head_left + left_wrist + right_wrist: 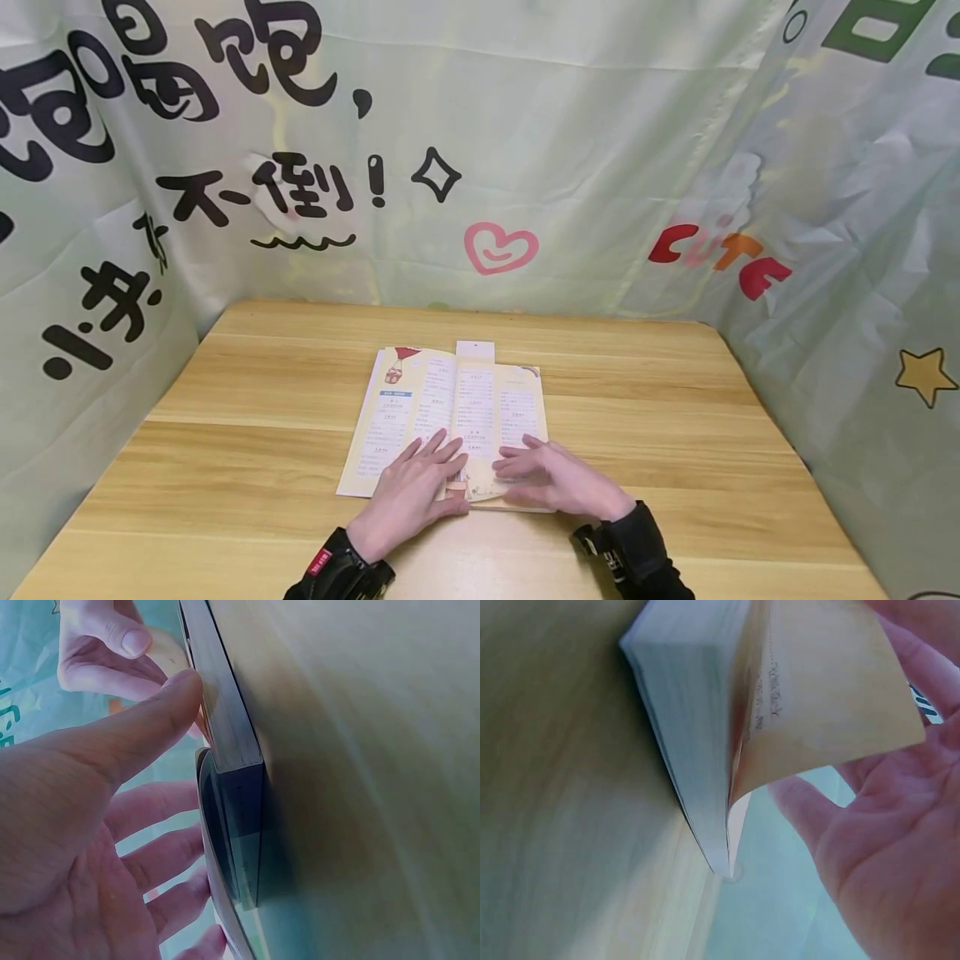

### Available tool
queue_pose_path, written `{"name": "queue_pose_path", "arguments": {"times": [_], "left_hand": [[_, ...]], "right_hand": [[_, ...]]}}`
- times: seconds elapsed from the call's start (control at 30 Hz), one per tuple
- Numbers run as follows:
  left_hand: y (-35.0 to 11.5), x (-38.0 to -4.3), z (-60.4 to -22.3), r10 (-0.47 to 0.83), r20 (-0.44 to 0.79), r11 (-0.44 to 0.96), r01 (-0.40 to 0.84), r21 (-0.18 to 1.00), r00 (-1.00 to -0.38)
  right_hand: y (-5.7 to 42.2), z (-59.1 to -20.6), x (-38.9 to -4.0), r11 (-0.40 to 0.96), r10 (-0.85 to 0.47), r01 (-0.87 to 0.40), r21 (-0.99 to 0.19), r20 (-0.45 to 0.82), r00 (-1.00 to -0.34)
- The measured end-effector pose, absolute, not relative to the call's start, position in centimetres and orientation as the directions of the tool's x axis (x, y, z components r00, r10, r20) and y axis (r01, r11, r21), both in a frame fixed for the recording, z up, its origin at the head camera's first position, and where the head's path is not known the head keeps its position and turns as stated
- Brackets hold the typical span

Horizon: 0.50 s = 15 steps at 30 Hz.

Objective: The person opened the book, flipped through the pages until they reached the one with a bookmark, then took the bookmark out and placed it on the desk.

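Observation:
An open book [390, 433] lies on the wooden table, its cream pages printed with lists of text. From its top edge sticks out a pale card [476, 352]. My left hand [412, 492] rests on the lower middle of the book with spread fingers, the thumb near the bottom edge. Over the lower right page is my right hand [551, 479], fingers loosely extended. In the right wrist view a page [832, 690] stands lifted and curved off the thick page block [682, 712]. The right thumb [810, 810] is partly behind that page; no pinch shows.
The wooden table [262, 392] extends around the book on all sides. Behind and beside it hangs a pale green printed cloth [585, 167] with dark lettering, a pink heart and a star. A dark cable [933, 594] shows at the bottom right.

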<state>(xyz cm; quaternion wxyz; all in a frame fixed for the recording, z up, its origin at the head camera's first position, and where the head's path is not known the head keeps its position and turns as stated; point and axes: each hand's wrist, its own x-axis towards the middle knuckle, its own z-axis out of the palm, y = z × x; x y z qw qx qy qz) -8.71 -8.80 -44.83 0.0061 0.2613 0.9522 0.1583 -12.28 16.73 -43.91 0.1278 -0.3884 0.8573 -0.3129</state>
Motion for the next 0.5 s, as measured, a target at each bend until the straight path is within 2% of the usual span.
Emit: {"name": "queue_pose_path", "arguments": {"times": [0.2, 0.5], "left_hand": [[-8.80, -8.74, -44.82, 0.501, 0.074, 0.811, 0.498, 0.306, -0.862], [-8.87, -8.73, -44.93, 0.505, 0.085, 0.809, 0.506, 0.301, -0.859]], "right_hand": [[16.63, -43.66, -12.39, 0.492, -0.738, -0.590, -0.640, 0.053, -0.673], [16.58, -43.47, -12.90, 0.415, -0.766, -0.686, -0.597, 0.177, -0.618]]}}
